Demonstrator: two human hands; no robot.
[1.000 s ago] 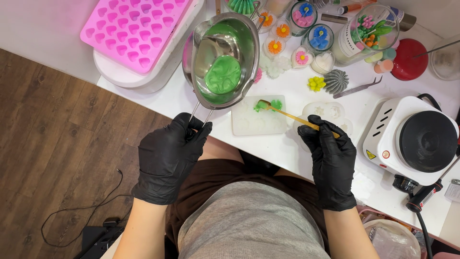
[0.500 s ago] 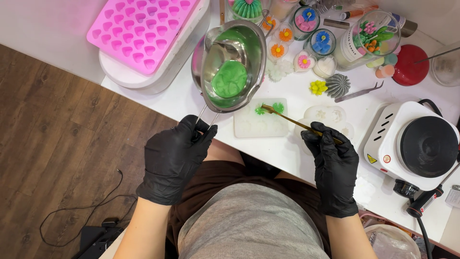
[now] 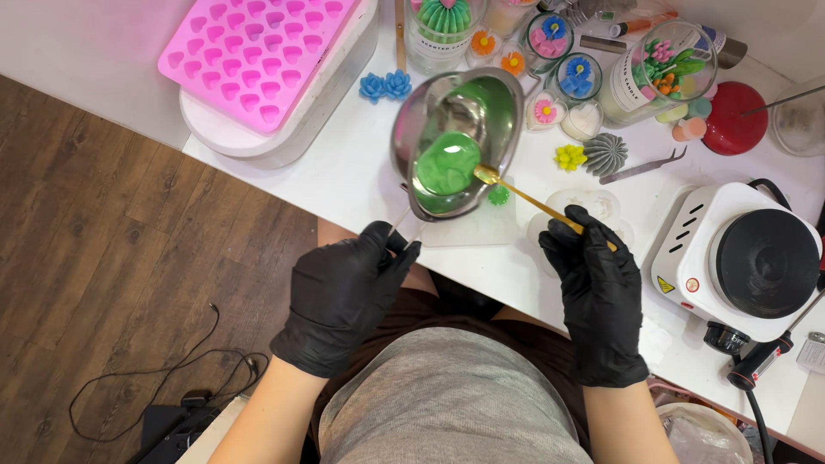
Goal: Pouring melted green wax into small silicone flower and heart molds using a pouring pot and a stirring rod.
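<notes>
My left hand (image 3: 344, 292), in a black glove, grips the handle of a small steel pouring pot (image 3: 494, 103) that is tilted above the white table. Green melted wax (image 3: 447, 163) pools in its lower side. My right hand (image 3: 597, 292), also gloved in black, pinches a thin gold spoon (image 3: 524, 196) whose bowl touches the pot's rim beside the wax. Under the pot lies a clear silicone mould (image 3: 503, 225) with a small green flower shape (image 3: 498, 195) in it.
A pink heart-cavity mould (image 3: 258, 51) rests on a white oval base at the back left. Coloured wax flowers, small jars and a red lid crowd the back. A white hot plate (image 3: 739, 258) stands at the right. Wood floor lies to the left.
The pot has tipped further and swung toward the mould. The spoon has lifted off the mould's green flower up to the pot's rim at the wax.
</notes>
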